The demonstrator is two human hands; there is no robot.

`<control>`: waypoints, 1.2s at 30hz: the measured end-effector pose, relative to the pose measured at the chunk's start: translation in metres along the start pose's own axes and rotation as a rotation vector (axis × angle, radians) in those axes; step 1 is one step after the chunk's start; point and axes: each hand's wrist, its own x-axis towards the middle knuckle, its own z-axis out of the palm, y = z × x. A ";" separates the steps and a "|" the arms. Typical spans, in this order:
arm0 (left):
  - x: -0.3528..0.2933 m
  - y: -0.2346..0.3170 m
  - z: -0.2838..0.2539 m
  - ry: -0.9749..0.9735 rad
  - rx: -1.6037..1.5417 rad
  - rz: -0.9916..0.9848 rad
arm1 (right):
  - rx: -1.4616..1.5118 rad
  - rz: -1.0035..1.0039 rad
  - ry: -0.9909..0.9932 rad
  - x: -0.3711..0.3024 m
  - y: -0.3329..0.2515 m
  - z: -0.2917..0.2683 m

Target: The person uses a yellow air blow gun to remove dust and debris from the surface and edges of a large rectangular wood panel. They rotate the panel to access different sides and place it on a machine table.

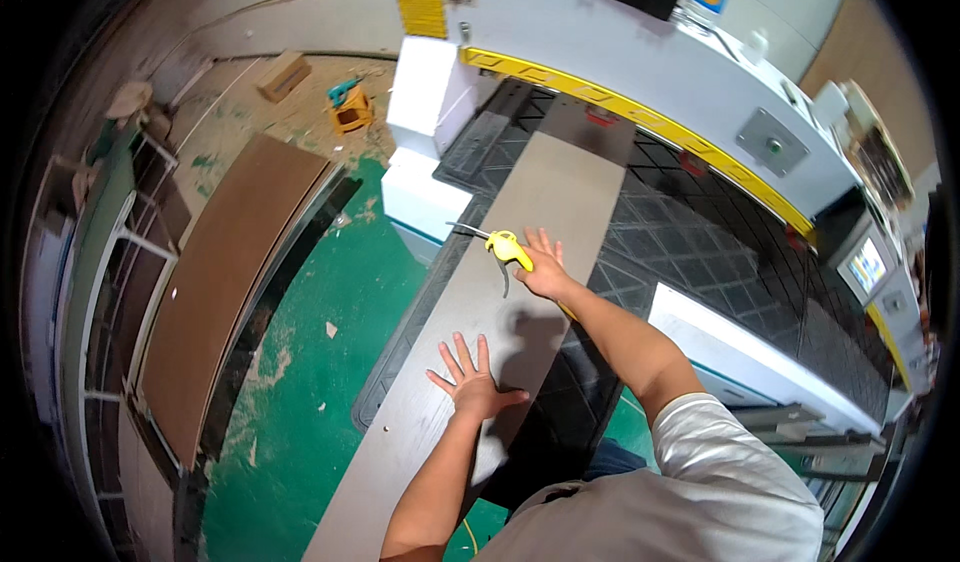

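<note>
A long, pale grey-beige board lies across the dark bed of a large white machine and runs toward me on the lower left. My left hand rests flat on the board's near part, fingers spread, nothing in it. Farther along the board, my right hand holds a yellow air blow gun on its thumb side. Some of that hand's fingers stretch out over the board. The gun's thin metal nozzle points left, and its dark trigger hangs below the body.
The machine's white beam with a yellow strip spans the bed's far side. A screen stands at right. Brown panels lie on a rack at left, beside the green floor. A yellow stool stands farther back.
</note>
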 end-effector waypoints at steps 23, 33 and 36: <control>0.000 0.005 0.004 -0.033 0.057 -0.018 | 1.366 0.341 0.795 -0.184 0.073 -0.327; 0.003 0.000 0.007 -0.015 0.025 -0.010 | 1.242 0.347 0.524 -0.162 0.068 -0.253; 0.002 0.001 0.005 -0.024 0.029 -0.022 | 1.190 0.417 0.306 -0.131 0.060 -0.208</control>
